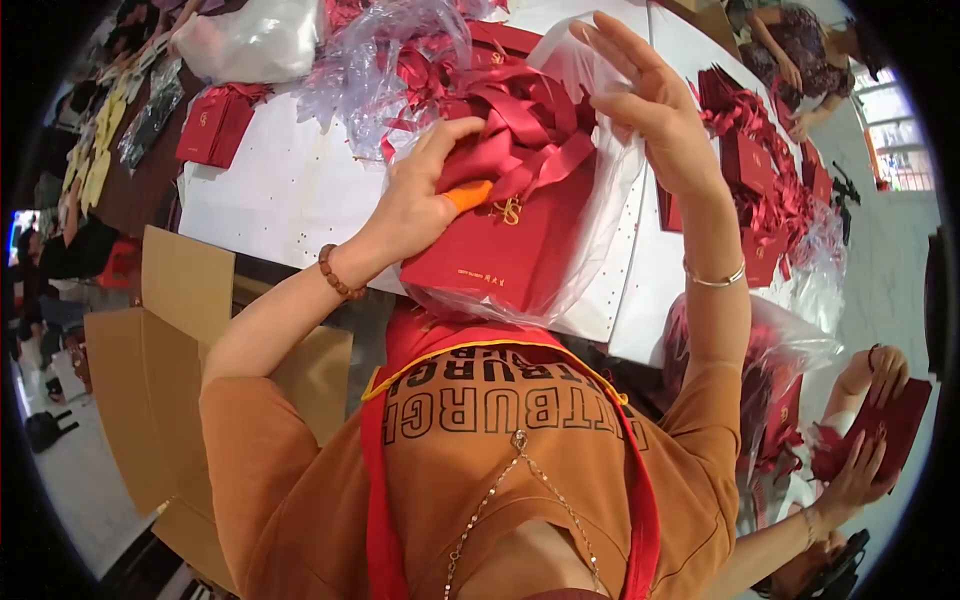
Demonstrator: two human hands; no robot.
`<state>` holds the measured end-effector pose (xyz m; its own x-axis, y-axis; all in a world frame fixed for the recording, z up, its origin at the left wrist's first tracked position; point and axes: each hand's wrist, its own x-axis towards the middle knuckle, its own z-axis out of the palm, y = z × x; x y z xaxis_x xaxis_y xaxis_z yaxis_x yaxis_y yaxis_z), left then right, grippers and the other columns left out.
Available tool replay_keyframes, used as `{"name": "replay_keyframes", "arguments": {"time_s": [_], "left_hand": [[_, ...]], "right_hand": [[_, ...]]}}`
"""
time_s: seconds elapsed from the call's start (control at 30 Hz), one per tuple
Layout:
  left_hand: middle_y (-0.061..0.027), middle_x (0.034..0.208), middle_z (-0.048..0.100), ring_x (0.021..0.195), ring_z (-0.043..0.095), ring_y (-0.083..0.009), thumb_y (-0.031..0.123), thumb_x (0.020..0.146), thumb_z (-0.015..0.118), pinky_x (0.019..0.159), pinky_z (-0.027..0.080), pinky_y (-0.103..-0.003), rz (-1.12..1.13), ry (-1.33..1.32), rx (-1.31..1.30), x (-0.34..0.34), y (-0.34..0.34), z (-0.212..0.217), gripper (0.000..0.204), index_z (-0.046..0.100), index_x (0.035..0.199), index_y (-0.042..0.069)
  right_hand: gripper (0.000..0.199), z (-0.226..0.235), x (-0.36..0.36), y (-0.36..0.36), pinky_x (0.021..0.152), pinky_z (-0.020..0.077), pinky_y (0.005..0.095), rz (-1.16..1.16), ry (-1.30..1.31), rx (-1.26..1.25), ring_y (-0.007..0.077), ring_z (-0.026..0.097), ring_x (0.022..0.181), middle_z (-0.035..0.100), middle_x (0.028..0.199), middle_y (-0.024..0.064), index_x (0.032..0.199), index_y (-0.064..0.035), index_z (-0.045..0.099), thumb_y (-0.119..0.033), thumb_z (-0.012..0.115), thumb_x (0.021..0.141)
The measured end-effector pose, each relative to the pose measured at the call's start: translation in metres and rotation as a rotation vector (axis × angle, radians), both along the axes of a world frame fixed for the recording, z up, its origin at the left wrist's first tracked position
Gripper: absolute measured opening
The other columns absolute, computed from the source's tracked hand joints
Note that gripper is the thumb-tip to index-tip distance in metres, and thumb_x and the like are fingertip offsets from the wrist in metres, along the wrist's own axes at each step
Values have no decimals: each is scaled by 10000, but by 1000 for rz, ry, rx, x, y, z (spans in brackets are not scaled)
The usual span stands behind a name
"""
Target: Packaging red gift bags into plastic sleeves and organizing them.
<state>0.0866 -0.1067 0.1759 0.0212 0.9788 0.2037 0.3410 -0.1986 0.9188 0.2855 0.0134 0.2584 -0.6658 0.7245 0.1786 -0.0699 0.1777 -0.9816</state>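
Observation:
A stack of red gift bags (500, 255) with gold print sits in a clear plastic bag (610, 205) at the table's near edge, just in front of me. Loose red satin ribbons (530, 125) heap over its far end. My left hand (415, 195) grips the stack from the left, fingers curled over the ribbons, with an orange cover on what looks like its thumb. On the right, my right hand (660, 115) is raised beside the plastic bag's mouth, fingers stretched and thumb apart. Its fingertips are near the plastic film; whether they touch it is unclear.
More red bags with ribbons (755, 180) lie on the white table (265, 205) to the right, and a small stack (215, 125) at far left. Crumpled plastic (365, 75) lies behind. An open cardboard box (150, 370) stands left. A co-worker's hands (865, 465) hold a red bag at lower right.

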Motion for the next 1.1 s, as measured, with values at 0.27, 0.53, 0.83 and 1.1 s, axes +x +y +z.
{"name": "replay_keyframes", "arguments": {"time_s": [0.27,0.53,0.83,1.1], "left_hand": [[-167,1119,487,1062,469,-335,2,705,599,907,374,-355,7,71,115,4,3,-5,478,456,1157,67],[-212,1186,451,1162,392,-393,-14,691,585,978,320,-380,-14,38,66,1,0,-3,508,448,1171,78],[-259,1189,416,1179,353,-415,-12,680,567,971,316,-406,-15,86,104,5,-7,-3,523,446,1175,104],[-125,1234,458,1185,404,-217,150,760,660,991,294,-303,38,-25,-78,-4,3,-15,512,434,1210,54]], "right_hand": [[342,27,-24,24,942,313,440,-262,-593,1351,237,417,1166,521,1156,41,1010,-162,572,-71,611,683],[274,-15,-58,73,797,412,465,454,-1265,1220,271,544,969,609,928,66,995,-138,562,-108,604,726],[235,-18,-85,100,580,436,435,41,-936,1192,361,570,662,580,682,176,834,-47,538,-279,509,857],[259,13,-104,64,568,447,459,35,-694,1336,352,589,670,607,700,154,847,-64,547,-315,488,855]]}}
